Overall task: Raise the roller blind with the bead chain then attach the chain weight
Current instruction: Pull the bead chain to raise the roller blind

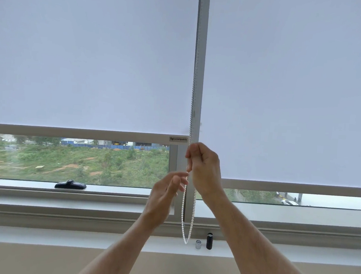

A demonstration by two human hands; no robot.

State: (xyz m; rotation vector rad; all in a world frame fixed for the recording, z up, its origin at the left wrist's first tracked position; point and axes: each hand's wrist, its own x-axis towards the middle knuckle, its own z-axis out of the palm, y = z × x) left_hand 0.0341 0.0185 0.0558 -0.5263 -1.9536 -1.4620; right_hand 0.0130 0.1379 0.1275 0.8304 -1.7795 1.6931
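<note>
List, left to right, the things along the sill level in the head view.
Black window handle → left hand → bead chain loop → small silver cylinder → black cylinder.

White sill (pixel 61 237) carries silver cap (pixel 198 244) beside black cylinder (pixel 209 241).

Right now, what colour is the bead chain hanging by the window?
White; the bead chain shows best in the head view, looping down above the sill.

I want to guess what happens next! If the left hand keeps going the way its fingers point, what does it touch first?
Probably the bead chain. The left hand is open, its fingers aimed up and right toward the chain, just below the right hand gripping it. Depth is hard to judge.
</note>
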